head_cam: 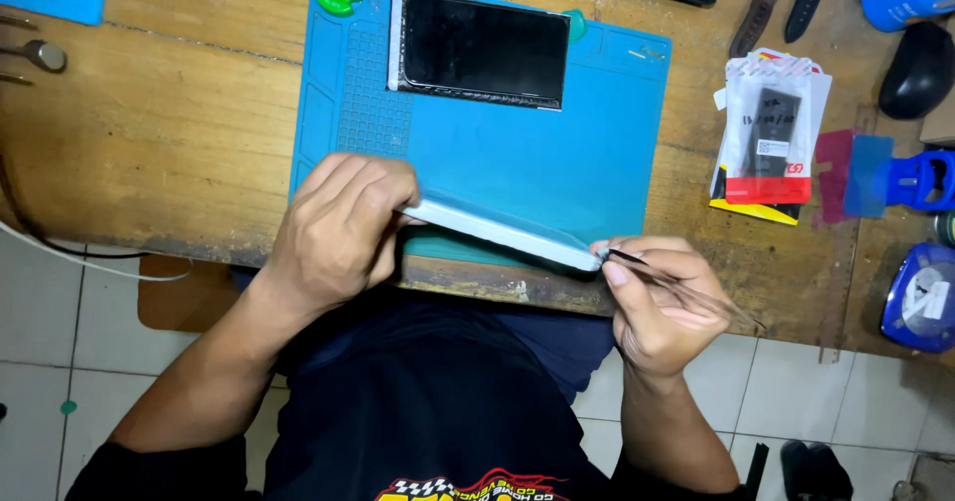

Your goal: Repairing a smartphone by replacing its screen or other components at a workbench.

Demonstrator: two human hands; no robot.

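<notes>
At six o'clock on the blue mat (597, 153), the left hand (338, 227) is clamping its grip around a slim, rigid, pale phone body (502, 232), tilted on edge. The right hand (657, 302) is pinching thin tweezers (676, 282) at its corner. Probably light, slippery, fragile; gripping the edges seems safest.

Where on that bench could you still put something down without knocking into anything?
Bare spots: the blue mat right of the dark screen panel, above the phone frame; and wood left of the mat. The right side is crowded with packets and a mouse.
</notes>
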